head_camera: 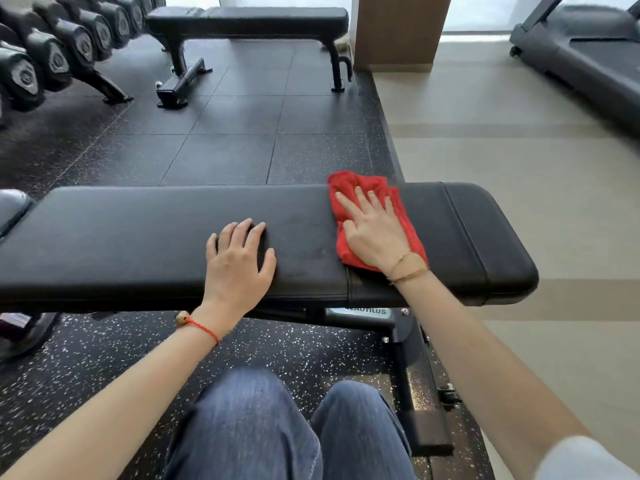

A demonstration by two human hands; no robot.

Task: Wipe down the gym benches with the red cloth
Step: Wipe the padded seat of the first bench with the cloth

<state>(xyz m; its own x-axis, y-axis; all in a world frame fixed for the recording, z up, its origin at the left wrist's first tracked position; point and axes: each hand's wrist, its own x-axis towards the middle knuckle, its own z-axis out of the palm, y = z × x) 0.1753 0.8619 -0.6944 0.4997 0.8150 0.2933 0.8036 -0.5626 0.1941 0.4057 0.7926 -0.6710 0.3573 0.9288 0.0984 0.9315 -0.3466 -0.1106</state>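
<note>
A long black padded bench [138, 237] runs across the view in front of me. The red cloth [349, 185] lies flat on its right part, near the seam between the two pads. My right hand [374, 230] presses down on the cloth with straight, spread fingers. My left hand [239, 261] rests flat on the bare pad to the left of the cloth, fingers spread. A second black flat bench [249, 20] stands at the far side of the rubber floor.
A rack of black dumbbells [52, 53] fills the upper left. A wooden pillar [398, 29] stands at the back, and a treadmill [588, 57] sits on the beige floor at upper right. My knees in jeans [277, 427] are below the near bench.
</note>
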